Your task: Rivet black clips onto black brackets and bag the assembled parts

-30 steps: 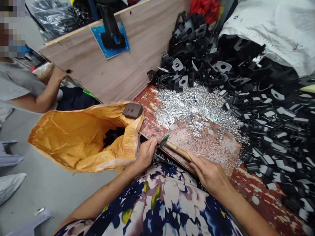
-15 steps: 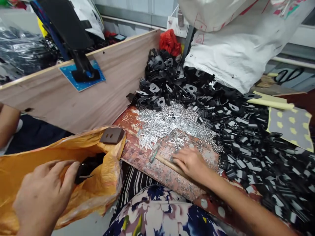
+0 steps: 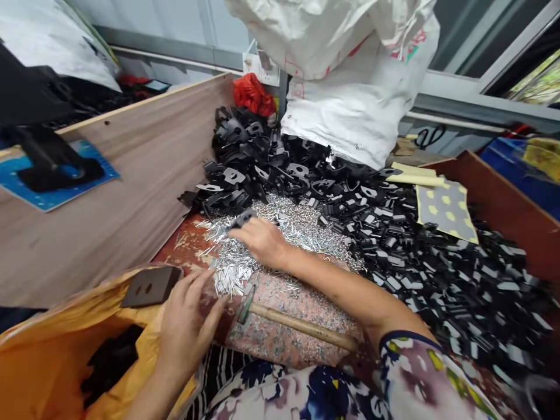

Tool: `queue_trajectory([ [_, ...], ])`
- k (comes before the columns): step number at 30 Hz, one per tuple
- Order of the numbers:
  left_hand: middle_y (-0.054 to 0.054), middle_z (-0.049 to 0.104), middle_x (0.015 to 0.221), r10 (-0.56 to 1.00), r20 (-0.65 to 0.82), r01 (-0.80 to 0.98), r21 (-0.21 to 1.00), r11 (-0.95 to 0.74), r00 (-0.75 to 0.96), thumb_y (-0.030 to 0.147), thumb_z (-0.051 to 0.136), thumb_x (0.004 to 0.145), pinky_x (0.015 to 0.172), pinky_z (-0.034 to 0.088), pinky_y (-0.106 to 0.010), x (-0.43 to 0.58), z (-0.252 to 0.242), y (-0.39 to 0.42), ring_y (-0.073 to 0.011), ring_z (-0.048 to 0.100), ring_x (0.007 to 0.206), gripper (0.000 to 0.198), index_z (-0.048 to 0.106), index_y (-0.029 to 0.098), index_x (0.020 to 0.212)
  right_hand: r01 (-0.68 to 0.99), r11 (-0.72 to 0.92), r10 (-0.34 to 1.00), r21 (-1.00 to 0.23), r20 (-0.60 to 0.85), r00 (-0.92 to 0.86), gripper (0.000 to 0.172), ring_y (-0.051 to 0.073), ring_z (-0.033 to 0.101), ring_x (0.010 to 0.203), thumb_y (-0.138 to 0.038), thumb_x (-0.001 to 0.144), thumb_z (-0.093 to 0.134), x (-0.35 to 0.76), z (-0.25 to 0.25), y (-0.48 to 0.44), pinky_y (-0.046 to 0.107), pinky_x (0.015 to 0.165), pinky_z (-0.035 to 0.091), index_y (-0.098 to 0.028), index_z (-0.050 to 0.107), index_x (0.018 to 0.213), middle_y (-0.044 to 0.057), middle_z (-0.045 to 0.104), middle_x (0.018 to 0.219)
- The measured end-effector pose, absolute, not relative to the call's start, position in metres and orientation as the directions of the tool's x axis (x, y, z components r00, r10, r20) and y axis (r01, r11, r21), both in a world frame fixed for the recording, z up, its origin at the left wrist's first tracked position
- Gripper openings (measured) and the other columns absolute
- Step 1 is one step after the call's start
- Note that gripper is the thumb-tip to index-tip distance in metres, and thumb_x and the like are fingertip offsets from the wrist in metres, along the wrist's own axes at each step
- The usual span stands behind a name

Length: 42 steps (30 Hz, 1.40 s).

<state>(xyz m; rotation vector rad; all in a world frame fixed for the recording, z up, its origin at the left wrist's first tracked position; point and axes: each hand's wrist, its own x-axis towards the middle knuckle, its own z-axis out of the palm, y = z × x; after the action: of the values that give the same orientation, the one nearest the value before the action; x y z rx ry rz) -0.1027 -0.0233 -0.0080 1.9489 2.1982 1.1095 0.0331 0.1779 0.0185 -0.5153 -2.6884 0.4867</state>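
My right hand (image 3: 263, 240) is closed on a black plastic part (image 3: 244, 218) with a hole in it, over the heap of thin metal pins (image 3: 284, 219). Fingers apart, my left hand (image 3: 186, 318) reaches over the table's near edge with nothing seen in it, beside a brown block (image 3: 151, 286) with two holes. A hammer (image 3: 297, 326) with a wooden handle lies on the speckled stone slab (image 3: 266, 344), below my right forearm. Behind the pins is a pile of black plastic parts (image 3: 236, 175) like the held one.
An open orange sack (image 3: 48, 350) with black parts inside is at lower left. A wooden board (image 3: 131, 169) walls the left side. Small black pieces (image 3: 437, 286) cover the right side. A white sack (image 3: 341, 116) hangs at the back, near a grey-yellow sheet (image 3: 446, 207).
My left hand has left the orange sack and come right to the table edge. My right hand has moved forward from beside the hammer and taken a black part. The view has swung right.
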Motion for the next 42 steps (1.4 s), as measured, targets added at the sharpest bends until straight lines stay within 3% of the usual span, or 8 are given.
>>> queue_trajectory([
  [3, -0.016, 0.054, 0.135, 0.889, 0.444, 0.850, 0.507, -0.143, -0.115, 0.037, 0.064, 0.095, 0.102, 0.050, -0.052, -0.086, -0.023, -0.004, -0.0345, 0.055, 0.124, 0.046, 0.053, 0.022, 0.137, 0.227, 0.851, 0.367, -0.474, 0.227, -0.902, 0.025, 0.017, 0.065, 0.097, -0.019, 0.093, 0.060, 0.082, 0.025, 0.129, 0.030, 0.086, 0.053, -0.023, 0.069, 0.116, 0.002, 0.074, 0.105],
  [7, -0.010, 0.061, 0.107, 0.936, 0.341, 0.793, 0.544, -0.274, 0.089, 0.033, 0.059, 0.097, 0.082, 0.055, -0.041, -0.059, -0.040, 0.001, -0.0272, 0.062, 0.098, 0.015, 0.064, 0.021, 0.088, 0.428, 0.753, 0.555, -0.500, 0.134, -0.821, 0.016, 0.012, 0.069, 0.080, -0.030, 0.100, 0.056, 0.146, 0.038, 0.148, 0.026, 0.073, 0.055, -0.030, 0.072, 0.101, -0.006, 0.076, 0.092],
  [11, -0.011, 0.059, 0.102, 0.972, 0.234, 0.810, 0.565, -0.160, 0.029, 0.036, 0.052, 0.100, 0.083, 0.053, -0.044, -0.046, -0.035, -0.002, -0.0287, 0.060, 0.095, 0.030, 0.062, 0.020, 0.077, 0.783, 0.500, 0.864, -0.369, 0.147, -0.482, 0.030, 0.023, 0.067, 0.108, -0.020, 0.102, 0.042, 0.190, 0.038, 0.237, 0.038, 0.095, 0.049, -0.018, 0.072, 0.108, 0.013, 0.073, 0.117],
  [15, -0.011, 0.059, 0.100, 0.990, 0.139, 0.778, 0.621, -0.099, 0.015, 0.039, 0.045, 0.101, 0.088, 0.050, -0.045, -0.046, -0.025, 0.000, -0.0297, 0.059, 0.099, 0.036, 0.063, 0.020, 0.075, 0.912, 0.309, 0.951, -0.270, 0.095, -0.295, 0.030, 0.028, 0.069, 0.102, -0.040, 0.096, 0.059, 0.201, 0.017, 0.288, 0.039, 0.091, 0.049, -0.015, 0.071, 0.109, 0.016, 0.075, 0.103],
  [23, -0.007, 0.059, 0.091, 0.952, 0.078, 0.524, 0.846, 0.094, -0.296, 0.049, 0.055, 0.093, 0.101, 0.042, -0.037, -0.070, -0.025, -0.004, -0.0299, 0.056, 0.114, 0.040, 0.061, 0.022, 0.064, 0.911, 0.287, 0.955, -0.297, 0.166, -0.246, 0.036, 0.023, 0.071, 0.097, -0.017, 0.089, 0.054, 0.213, 0.014, 0.283, 0.033, 0.090, 0.051, -0.020, 0.070, 0.121, 0.007, 0.078, 0.104],
  [28, -0.007, 0.055, 0.131, 0.888, -0.138, 0.169, 0.958, 0.233, -0.439, 0.062, 0.064, 0.087, 0.112, 0.035, -0.034, -0.075, -0.019, -0.016, -0.0298, 0.048, 0.133, 0.044, 0.071, 0.021, 0.073, 0.819, 0.439, 0.897, -0.370, 0.228, -0.378, 0.037, 0.020, 0.070, 0.103, -0.011, 0.091, 0.047, 0.261, 0.028, 0.216, 0.032, 0.095, 0.050, -0.024, 0.073, 0.114, 0.003, 0.076, 0.113],
  [34, -0.005, 0.062, 0.125, 0.798, -0.441, -0.267, 0.895, 0.357, -0.411, 0.059, 0.091, 0.058, 0.073, 0.051, -0.025, -0.052, -0.004, -0.021, -0.0233, 0.058, 0.106, 0.045, 0.079, 0.020, 0.078, 0.764, 0.494, 0.865, -0.416, 0.151, -0.478, 0.031, 0.020, 0.066, 0.090, -0.008, 0.091, 0.048, 0.295, -0.008, 0.104, 0.033, 0.083, 0.054, -0.021, 0.073, 0.103, 0.007, 0.069, 0.098],
  [42, -0.005, 0.065, 0.111, 0.835, -0.528, -0.410, 0.803, 0.433, -0.152, 0.047, 0.087, 0.070, 0.065, 0.052, -0.023, -0.030, 0.013, -0.033, -0.0183, 0.057, 0.089, 0.037, 0.080, 0.023, 0.096, 0.737, 0.638, 0.769, -0.222, 0.134, -0.625, 0.044, 0.029, 0.059, 0.110, -0.005, 0.088, 0.049, 0.297, -0.011, 0.077, 0.044, 0.097, 0.052, -0.016, 0.068, 0.126, 0.012, 0.071, 0.117],
])
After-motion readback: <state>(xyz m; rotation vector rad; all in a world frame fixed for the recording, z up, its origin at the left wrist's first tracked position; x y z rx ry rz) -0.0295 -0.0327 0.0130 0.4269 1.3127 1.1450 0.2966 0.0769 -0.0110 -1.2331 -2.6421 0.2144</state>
